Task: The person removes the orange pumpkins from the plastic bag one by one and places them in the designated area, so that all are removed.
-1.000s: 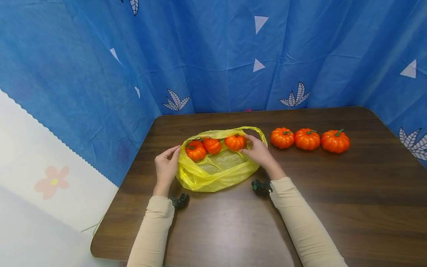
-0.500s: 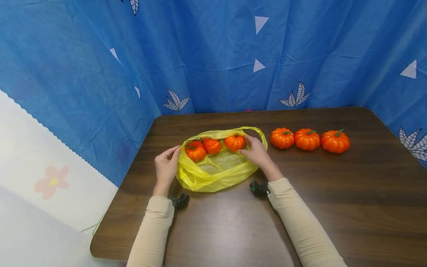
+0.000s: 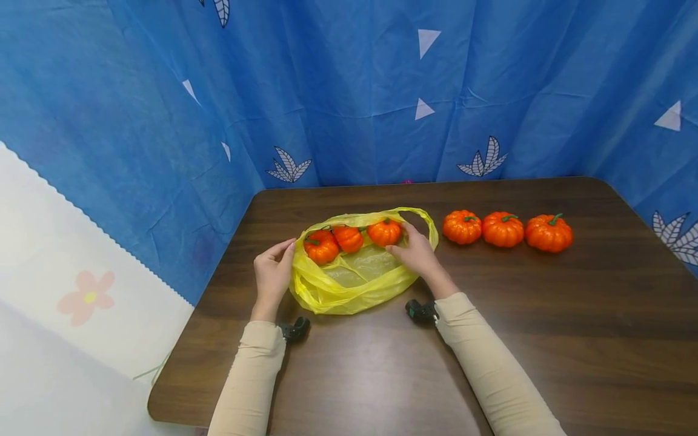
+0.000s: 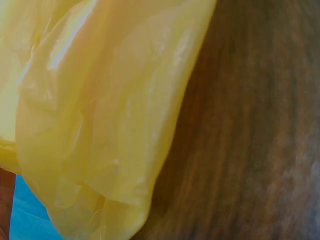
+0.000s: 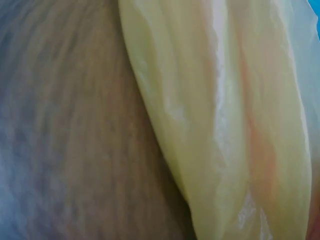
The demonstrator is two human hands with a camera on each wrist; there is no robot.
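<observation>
A yellow plastic bag lies with its mouth open on the table. Inside, along the far side, sit three small orange pumpkins: a left pumpkin, a middle pumpkin and a right pumpkin. My left hand pinches the bag's left edge between thumb and fingers. Reaching in over the right rim, my right hand holds the right pumpkin by its right side, fingers behind and thumb in front. Both wrist views show mostly yellow film and tabletop; the fingers are hidden there.
To the bag's right, three more orange pumpkins stand in a row: a near one, a middle one and a far-right one. The dark wooden table backs onto a blue curtain.
My right hand and forearm have shifted slightly left, and the thumb has moved further along the front of the right pumpkin. The left hand and the pumpkins have hardly moved.
</observation>
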